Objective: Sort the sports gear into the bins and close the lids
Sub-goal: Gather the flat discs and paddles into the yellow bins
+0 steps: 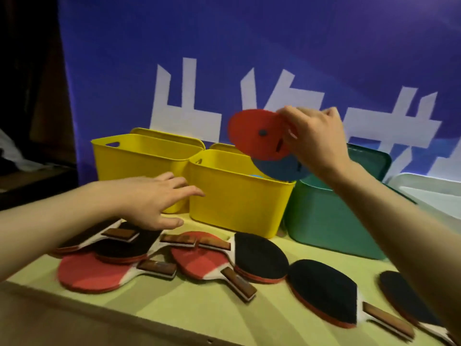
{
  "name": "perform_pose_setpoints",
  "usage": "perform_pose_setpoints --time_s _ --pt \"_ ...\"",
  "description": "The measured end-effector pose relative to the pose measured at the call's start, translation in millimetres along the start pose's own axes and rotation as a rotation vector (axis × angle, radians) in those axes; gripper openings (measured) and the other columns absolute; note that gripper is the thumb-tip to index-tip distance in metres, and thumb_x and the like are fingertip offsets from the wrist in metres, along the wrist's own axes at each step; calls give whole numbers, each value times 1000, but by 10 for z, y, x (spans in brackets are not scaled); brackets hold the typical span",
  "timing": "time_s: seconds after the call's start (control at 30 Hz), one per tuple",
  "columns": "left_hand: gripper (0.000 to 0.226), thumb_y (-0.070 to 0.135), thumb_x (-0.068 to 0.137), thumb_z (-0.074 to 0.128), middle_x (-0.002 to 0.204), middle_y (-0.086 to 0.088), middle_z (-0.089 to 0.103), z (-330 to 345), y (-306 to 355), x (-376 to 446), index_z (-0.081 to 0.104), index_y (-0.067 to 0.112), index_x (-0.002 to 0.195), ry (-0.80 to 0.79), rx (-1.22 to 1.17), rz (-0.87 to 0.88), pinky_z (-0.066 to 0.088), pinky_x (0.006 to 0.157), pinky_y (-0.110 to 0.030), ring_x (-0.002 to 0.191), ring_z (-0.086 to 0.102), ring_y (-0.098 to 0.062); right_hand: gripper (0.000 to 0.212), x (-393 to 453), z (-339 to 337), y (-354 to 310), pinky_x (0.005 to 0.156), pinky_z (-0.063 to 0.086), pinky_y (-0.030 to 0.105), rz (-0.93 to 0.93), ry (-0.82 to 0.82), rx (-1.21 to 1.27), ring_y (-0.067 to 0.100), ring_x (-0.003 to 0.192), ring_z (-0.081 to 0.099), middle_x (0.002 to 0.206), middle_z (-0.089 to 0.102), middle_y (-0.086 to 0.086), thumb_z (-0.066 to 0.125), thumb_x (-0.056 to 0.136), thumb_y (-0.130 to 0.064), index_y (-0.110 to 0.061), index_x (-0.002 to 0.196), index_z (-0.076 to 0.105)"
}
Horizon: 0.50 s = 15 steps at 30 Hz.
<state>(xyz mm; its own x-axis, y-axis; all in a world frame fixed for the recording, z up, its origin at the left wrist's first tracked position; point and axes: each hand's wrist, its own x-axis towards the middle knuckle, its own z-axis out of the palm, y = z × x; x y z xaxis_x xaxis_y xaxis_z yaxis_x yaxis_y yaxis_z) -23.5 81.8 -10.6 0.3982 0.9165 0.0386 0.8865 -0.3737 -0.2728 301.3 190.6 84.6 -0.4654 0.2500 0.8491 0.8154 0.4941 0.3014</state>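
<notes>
My right hand (315,138) grips a red disc (254,133) and a dark blue disc (279,168) together, above the right yellow bin (237,203). Something light blue shows inside that bin. My left hand (154,198) hovers with spread fingers in front of the left yellow bin (129,161), above the paddles, holding nothing. Several table tennis paddles lie on the yellow-green table (189,303): red-faced ones (89,273) at left and centre, black-faced ones (324,290) at centre and right.
A green bin (331,221) stands right of the yellow ones, its green lid (369,158) leaning behind it. A pale bin (434,191) sits at the far right. Yellow lids lean behind the yellow bins. A blue banner (224,58) backs the table.
</notes>
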Motion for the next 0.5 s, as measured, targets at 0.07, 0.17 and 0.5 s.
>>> perform_pose_setpoints --time_s 0.07,0.17,0.5 --pt "75 71 95 44 151 10 32 64 -98 -70 -6 58 150 7 -9 -14 44 109 -39 135 30 -13 25 289 239 -26 75 30 39 6 -65 -60 33 81 65 92 71 2 52 91 -24 -25 113 63" --pt "74 75 94 38 150 14 31 169 -159 -171 -8 59 149 -6 -31 -29 43 110 -37 134 29 -9 38 411 606 -196 88 38 44 13 -345 -51 33 100 67 112 72 6 48 98 -43 -31 132 59" --pt "64 68 98 42 153 13 28 517 -179 -210 13 52 153 -182 -35 -24 44 101 -30 137 33 -11 42 -1187 731 -1196 94 49 44 -53 -653 285 21 119 58 131 62 -7 46 102 -52 -37 141 49"
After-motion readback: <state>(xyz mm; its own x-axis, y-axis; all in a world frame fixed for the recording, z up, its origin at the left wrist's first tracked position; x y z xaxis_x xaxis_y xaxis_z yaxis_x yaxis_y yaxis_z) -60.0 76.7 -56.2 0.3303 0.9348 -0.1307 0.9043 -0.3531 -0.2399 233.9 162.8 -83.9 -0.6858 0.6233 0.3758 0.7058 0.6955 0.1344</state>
